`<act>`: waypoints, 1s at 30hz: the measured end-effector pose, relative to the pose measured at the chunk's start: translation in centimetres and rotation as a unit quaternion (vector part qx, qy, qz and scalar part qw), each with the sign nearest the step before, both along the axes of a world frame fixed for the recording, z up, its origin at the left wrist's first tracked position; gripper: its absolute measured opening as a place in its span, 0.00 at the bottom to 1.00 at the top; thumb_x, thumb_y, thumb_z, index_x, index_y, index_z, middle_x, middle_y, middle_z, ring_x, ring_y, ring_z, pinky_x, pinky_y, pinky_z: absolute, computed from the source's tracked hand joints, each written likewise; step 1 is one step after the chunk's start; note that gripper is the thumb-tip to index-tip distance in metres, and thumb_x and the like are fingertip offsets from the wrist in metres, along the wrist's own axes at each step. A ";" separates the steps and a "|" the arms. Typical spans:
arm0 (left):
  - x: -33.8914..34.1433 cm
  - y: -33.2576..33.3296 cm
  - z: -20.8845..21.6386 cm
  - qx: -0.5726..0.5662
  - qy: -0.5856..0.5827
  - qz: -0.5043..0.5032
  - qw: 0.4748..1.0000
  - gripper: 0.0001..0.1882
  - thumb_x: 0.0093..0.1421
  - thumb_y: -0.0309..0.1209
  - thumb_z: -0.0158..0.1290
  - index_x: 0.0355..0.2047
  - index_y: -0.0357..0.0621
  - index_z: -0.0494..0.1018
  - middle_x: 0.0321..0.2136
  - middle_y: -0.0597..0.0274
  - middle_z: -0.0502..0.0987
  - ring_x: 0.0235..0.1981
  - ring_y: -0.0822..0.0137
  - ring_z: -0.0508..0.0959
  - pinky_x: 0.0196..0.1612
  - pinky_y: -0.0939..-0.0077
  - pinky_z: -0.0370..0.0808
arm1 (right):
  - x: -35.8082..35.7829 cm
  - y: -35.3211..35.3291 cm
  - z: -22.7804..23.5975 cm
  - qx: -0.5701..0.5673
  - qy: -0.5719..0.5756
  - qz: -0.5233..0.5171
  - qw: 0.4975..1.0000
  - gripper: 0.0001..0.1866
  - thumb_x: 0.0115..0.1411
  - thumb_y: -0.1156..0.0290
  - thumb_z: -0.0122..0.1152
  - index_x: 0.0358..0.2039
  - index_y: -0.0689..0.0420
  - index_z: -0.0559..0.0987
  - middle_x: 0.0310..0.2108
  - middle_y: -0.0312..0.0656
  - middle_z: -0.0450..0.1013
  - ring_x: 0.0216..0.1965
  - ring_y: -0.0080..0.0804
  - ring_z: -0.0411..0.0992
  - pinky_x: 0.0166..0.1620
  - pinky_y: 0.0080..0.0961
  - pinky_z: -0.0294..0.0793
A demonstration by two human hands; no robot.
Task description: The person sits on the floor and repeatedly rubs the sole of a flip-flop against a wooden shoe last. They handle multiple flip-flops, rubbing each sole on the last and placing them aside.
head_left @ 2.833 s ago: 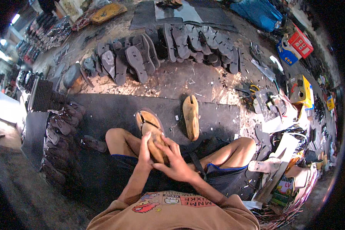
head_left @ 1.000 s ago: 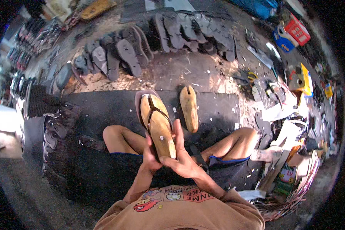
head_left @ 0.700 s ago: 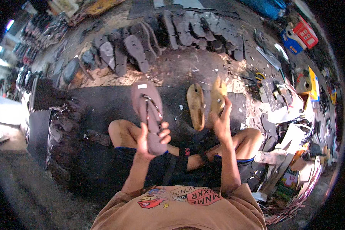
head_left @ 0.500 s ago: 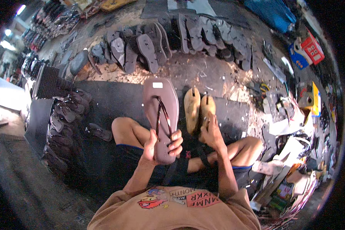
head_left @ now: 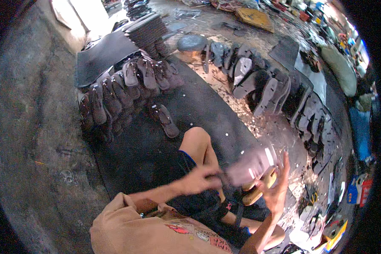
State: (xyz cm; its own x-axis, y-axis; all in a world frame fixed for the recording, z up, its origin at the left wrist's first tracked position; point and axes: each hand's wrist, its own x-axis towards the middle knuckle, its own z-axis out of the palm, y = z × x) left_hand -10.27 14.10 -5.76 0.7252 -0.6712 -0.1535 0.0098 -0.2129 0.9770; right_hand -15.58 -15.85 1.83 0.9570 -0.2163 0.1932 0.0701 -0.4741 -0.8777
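A mauve flip-flop (head_left: 247, 168), smeared by motion, is between my two hands above my lap. My left hand (head_left: 199, 179) is by its near left end; blur hides whether its fingers grip it. My right hand (head_left: 276, 192) is beside the flip-flop's right side, fingers stretched upward and spread; I cannot tell whether it touches it. Partly behind the flip-flop and my right hand lie two yellowish foot-shaped lasts (head_left: 252, 196).
Dark flip-flops (head_left: 114, 91) pile up at the left, with one loose flip-flop (head_left: 167, 122) on the black mat (head_left: 199, 101). Dark soles (head_left: 266, 95) line the mat's far side. Scraps (head_left: 311, 228) and a red-and-blue box (head_left: 360, 190) are at the right.
The view has swung left. The flip-flop has turned from upright to sideways and is blurred. My right hand has left the lasts and come up beside the flip-flop; my left fingers no longer show clearly around it.
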 end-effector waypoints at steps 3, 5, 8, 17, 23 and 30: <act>11.2 7.6 2.2 -0.046 -0.027 0.414 0.909 0.16 0.66 0.28 0.61 0.52 0.36 0.77 0.43 0.57 0.83 0.44 0.63 0.82 0.51 0.65 0.79 | -1.4 0.2 -1.6 0.078 0.075 0.028 0.994 0.54 0.54 0.76 0.78 0.78 0.58 0.57 0.77 0.48 0.51 0.69 0.49 0.67 0.66 0.47 0.74; 18.9 13.4 3.2 -0.184 -0.035 0.522 0.832 0.10 0.69 0.29 0.59 0.46 0.38 0.76 0.35 0.55 0.83 0.32 0.57 0.84 0.40 0.59 0.82 | -2.2 -1.0 -2.6 0.111 0.096 -0.018 0.989 0.48 0.58 0.74 0.75 0.76 0.60 0.60 0.71 0.49 0.63 0.63 0.43 0.73 0.64 0.42 0.76; 28.6 28.6 -1.5 -0.187 -0.081 0.664 0.720 0.22 0.61 0.39 0.70 0.49 0.40 0.76 0.40 0.57 0.84 0.41 0.54 0.85 0.38 0.51 0.81 | -0.6 -3.2 -5.2 0.126 0.205 -0.041 0.970 0.40 0.62 0.74 0.72 0.72 0.62 0.65 0.60 0.47 0.75 0.58 0.39 0.76 0.61 0.38 0.78; 24.6 28.4 -2.6 -0.308 0.150 0.673 0.655 0.32 0.72 0.43 0.57 0.69 0.38 0.66 0.62 0.51 0.74 0.62 0.52 0.75 0.68 0.52 0.73 | 20.8 -4.9 -17.7 -0.148 0.032 -0.228 0.962 0.24 0.59 0.52 0.75 0.46 0.55 0.78 0.33 0.47 0.81 0.37 0.53 0.80 0.48 0.48 0.79; 15.2 21.9 -4.9 -0.246 0.164 0.586 0.754 0.26 0.73 0.37 0.58 0.66 0.40 0.69 0.60 0.57 0.74 0.63 0.58 0.74 0.68 0.55 0.74 | 32.0 -1.5 -19.2 -0.239 0.068 -0.335 0.909 0.35 0.58 0.46 0.75 0.51 0.61 0.71 0.55 0.57 0.69 0.58 0.62 0.69 0.59 0.52 0.73; 15.6 6.4 -0.1 -0.163 0.050 0.420 0.891 0.21 0.72 0.27 0.55 0.64 0.39 0.70 0.58 0.54 0.77 0.58 0.60 0.78 0.62 0.60 0.77 | 21.9 -0.9 -15.6 -0.045 -0.119 -0.240 0.962 0.16 0.68 0.62 0.63 0.46 0.61 0.74 0.29 0.54 0.77 0.37 0.56 0.78 0.42 0.45 0.76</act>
